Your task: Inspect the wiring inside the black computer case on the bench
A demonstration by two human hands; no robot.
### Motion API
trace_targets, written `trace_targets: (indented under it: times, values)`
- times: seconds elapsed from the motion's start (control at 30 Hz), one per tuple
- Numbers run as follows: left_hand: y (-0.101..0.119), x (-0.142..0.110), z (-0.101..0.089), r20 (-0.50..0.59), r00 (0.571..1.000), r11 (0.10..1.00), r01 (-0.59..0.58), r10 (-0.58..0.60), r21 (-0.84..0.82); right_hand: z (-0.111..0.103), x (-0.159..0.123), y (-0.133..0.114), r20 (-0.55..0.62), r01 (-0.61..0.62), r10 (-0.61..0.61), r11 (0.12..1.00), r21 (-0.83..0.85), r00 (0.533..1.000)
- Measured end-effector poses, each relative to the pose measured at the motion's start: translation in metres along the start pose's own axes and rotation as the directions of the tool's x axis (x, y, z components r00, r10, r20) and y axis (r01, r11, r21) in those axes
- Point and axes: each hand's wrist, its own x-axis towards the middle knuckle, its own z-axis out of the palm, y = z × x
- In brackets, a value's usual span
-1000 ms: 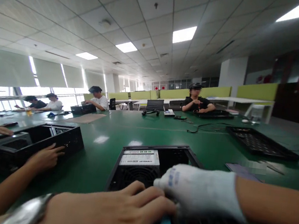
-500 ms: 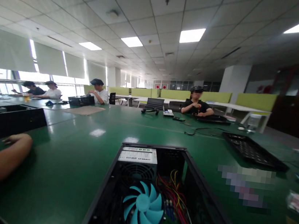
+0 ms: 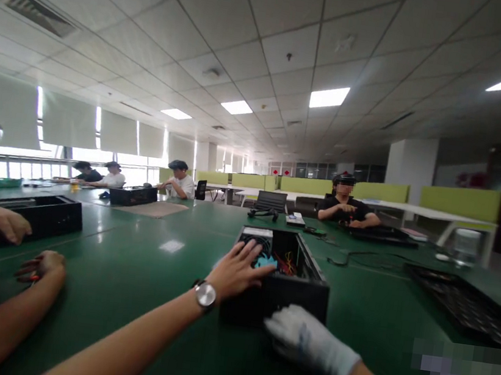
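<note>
White knit, blurred: the gloved right hand [image 3: 289, 334] sits low at the near wall of the black computer case [image 3: 280, 296], fingers curled inward. Whether it grips the case or merely rests against it, I can't say; nor whether anything is in the palm.

Bare left hand [image 3: 237, 266] spread wide over the near end of the case, wristwatch [image 3: 205, 295] behind it. Fingers reach in over the top, by the blue fan [image 3: 267, 262]; contact with the blades is unclear. Judged risk: pressing down here could bend or crack a blade, and the hard watch could scrape the rim if the wrist drops.

Inside, beyond the fan: power supply [image 3: 257, 232] at the far end, loose red and yellow wires [image 3: 288, 262] to the right. A fingertip hooking a wire could tug a connector loose.

Case stands on the green table [image 3: 140, 320], top uncovered. Smooth, shiny surface; uneven push from the two hands could make it slide or turn. Knit fabric may slip on the flat wall.

Further right, a shallow black panel [image 3: 470, 305], well apart from the case. To the left, a co-worker's hand [image 3: 47, 262] near the left forearm; a wide elbow swing could knock it.
</note>
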Motion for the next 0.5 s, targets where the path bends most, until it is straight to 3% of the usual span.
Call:
trace_targets:
  times: [0.07, 0.13, 0.2, 0.3, 0.37, 0.5]
  values:
    - [0.001, 0.031, 0.04, -0.038, 0.991, 0.991, 0.131, -0.131, -0.006, 0.009, 0.011, 0.028, -0.071, -0.188, 0.184, 0.981, -0.052, 0.98]
    - [0.009, 0.041, 0.078, -0.064, 0.974, 0.976, 0.214, -0.215, -0.029, 0.021, 0.007, 0.054, -0.182, -0.376, 0.357, 0.922, -0.086, 0.916]
    - [0.014, 0.036, 0.112, -0.036, 0.977, 0.975, 0.205, -0.208, -0.082, 0.033, -0.008, 0.077, -0.228, -0.553, 0.535, 0.833, -0.022, 0.814]
    - [0.002, 0.014, 0.146, 0.12, 0.972, 0.917, 0.231, -0.202, -0.324, 0.048, -0.033, 0.099, -0.131, -0.714, 0.729, 0.685, 0.145, 0.672]
    - [-0.011, 0.002, 0.155, 0.193, 0.946, 0.851, 0.318, -0.259, -0.419, 0.051, -0.04, 0.103, -0.006, -0.737, 0.752, 0.647, 0.198, 0.659]
    - [-0.023, -0.003, 0.153, 0.222, 0.921, 0.804, 0.387, -0.319, -0.451, 0.042, -0.031, 0.097, 0.165, -0.674, 0.654, 0.701, 0.232, 0.738]
